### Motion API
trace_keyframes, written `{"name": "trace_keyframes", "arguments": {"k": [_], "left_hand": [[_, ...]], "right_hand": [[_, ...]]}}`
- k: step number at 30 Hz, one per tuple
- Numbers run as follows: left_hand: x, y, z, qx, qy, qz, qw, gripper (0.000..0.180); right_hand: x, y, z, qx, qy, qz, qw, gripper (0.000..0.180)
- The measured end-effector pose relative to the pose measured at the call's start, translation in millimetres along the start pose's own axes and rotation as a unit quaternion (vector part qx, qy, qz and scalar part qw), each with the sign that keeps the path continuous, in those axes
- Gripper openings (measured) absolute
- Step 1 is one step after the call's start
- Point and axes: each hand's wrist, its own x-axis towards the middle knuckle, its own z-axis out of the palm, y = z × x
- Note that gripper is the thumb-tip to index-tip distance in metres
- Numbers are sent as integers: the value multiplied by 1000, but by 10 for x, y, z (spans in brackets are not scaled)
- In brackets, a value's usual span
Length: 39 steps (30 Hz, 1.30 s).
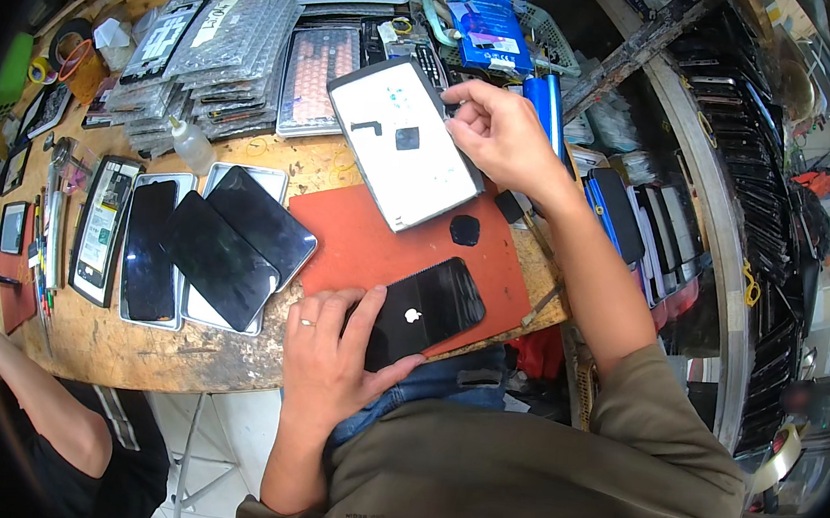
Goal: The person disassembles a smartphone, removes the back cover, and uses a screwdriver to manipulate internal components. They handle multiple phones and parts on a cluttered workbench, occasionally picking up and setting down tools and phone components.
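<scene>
My left hand [330, 348] grips a glossy black smartphone [425, 311] at its left end, fingers above and thumb along the near edge. A pale logo shows on the phone, which rests at the near edge of a reddish-brown mat [334, 222]. Farther off, my right hand [494, 128] has its fingers curled at the right edge of a white, dark-edged board [383, 172]. What those fingertips pinch, if anything, is hidden. Small black pieces and bluish specks lie on the board. A small dark rounded piece [465, 230] sits on the mat between the hands.
Left of the mat lie several dark phones [223, 257], some on white trays [178, 322]. A dropper bottle [191, 146] stands behind them, near stacked bubble-wrapped parts [227, 35]. A blue box [491, 29] is at the back. Another person's arm [47, 404] enters at lower left.
</scene>
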Motion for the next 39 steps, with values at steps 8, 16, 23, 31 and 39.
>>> {"name": "trace_keyframes", "arguments": {"k": [8,16,23,31,39], "left_hand": [[10,-52,-14,-32,1,71,997,79],[41,-27,-36,-22,-7,66,998,80],[50,0,-47,-20,-17,45,999,83],[40,59,-172,-30,-97,0,995,81],[-42,52,-377,-46,-121,-9,992,83]], "right_hand": [[-74,94,-42,-22,-110,-152,982,24],[26,169,210,-37,-113,-236,964,20],[-126,-3,318,-22,-66,-242,968,13],[-167,-207,456,-102,-279,-261,919,15],[-193,-179,309,-112,-270,-247,924,14]]}}
